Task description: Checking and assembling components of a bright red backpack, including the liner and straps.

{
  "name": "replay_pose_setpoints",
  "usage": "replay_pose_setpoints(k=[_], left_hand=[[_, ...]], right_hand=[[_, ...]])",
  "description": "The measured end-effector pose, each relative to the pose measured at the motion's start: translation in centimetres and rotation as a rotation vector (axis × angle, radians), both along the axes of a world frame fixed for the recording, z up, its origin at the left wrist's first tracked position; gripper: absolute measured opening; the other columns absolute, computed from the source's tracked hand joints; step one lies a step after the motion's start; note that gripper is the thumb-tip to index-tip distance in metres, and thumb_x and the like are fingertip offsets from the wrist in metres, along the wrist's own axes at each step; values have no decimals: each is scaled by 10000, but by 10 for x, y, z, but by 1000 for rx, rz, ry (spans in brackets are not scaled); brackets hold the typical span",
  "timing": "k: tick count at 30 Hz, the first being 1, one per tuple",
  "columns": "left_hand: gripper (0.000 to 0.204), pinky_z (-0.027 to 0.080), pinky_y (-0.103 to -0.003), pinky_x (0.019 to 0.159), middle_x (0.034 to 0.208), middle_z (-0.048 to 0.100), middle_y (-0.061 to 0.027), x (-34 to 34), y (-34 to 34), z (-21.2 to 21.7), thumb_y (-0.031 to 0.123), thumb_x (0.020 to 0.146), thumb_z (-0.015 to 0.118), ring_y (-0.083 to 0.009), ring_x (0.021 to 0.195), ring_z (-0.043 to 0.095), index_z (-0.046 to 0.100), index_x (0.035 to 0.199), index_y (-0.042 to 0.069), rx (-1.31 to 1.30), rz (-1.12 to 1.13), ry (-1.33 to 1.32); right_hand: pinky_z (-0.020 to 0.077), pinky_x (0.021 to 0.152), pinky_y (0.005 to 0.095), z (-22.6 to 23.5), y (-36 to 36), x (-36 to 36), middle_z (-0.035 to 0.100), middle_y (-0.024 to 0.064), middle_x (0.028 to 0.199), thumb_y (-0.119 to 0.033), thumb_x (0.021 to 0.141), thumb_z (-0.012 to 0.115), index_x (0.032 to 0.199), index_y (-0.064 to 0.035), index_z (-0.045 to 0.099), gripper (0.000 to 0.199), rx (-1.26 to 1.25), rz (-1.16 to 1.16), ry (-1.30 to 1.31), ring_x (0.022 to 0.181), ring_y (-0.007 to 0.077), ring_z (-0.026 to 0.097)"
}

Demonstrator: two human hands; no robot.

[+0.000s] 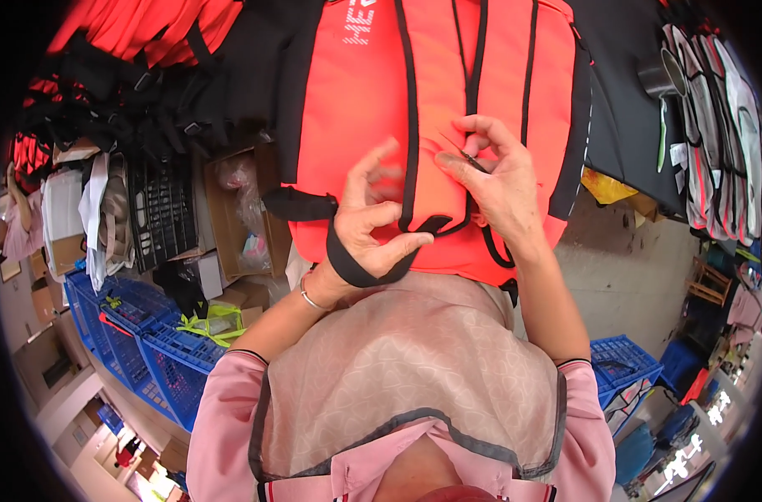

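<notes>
An orange-red bag (356,100) with black edging, looking like a backpack, lies in front of me with its padded shoulder straps (435,92) upward. My left hand (366,222) is over its lower left part, thumb and fingers apart, the raised fingers smeared by motion. A black webbing strap (353,266) loops round that hand near the wrist. Above the right shoulder strap, my right hand (505,180) pinches a thin dark pointed tool (474,161) between thumb and fingers. The tool's exact kind is too small to make out.
More orange and black bags (146,92) are heaped at the far left. Grey panels (715,125) with dark edging hang at the right beside a metal cup (662,75). Blue plastic crates (159,351) stand at lower left, another blue crate (622,361) at right. An open carton (243,217) holds plastic bags.
</notes>
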State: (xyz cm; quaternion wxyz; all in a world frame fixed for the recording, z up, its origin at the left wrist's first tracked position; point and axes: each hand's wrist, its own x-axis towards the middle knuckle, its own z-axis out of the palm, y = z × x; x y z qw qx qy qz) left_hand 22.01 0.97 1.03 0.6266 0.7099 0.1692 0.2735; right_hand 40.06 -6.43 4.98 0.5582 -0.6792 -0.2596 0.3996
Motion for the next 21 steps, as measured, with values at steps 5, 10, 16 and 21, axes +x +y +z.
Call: replay_pose_setpoints(k=[5,10,16,21], left_hand=[[171,332,-486,1137,1259,606,-150,12,22,-13,34,660,820,-280,1136,622,753,806,91,668,83,-150],[195,473,-497,1025,966,717,-19,10,23,-30,5,650,821,-202,935,678,749,799,109,786,32,-123],[157,497,-492,984,914,708,-38,19,19,-28,-73,643,704,-225,836,678,660,687,71,736,70,-142],[156,502,-473,975,928,711,-34,20,20,-28,-34,656,752,-216,852,676,688,739,81,761,50,-125]], right_hand=[[466,683,198,-22,-7,3,469,-34,779,-84,808,794,1155,-11,607,401,43,66,57,720,55,492],[503,696,264,5,-35,-4,581,30,848,-120,838,766,1207,19,590,432,-73,145,-279,746,115,574],[538,647,322,13,-82,-14,693,97,870,-118,788,802,999,2,662,281,-99,66,-734,739,213,686],[467,527,293,4,-84,-16,647,26,764,-170,703,846,921,-61,700,284,37,68,-1145,614,173,616]])
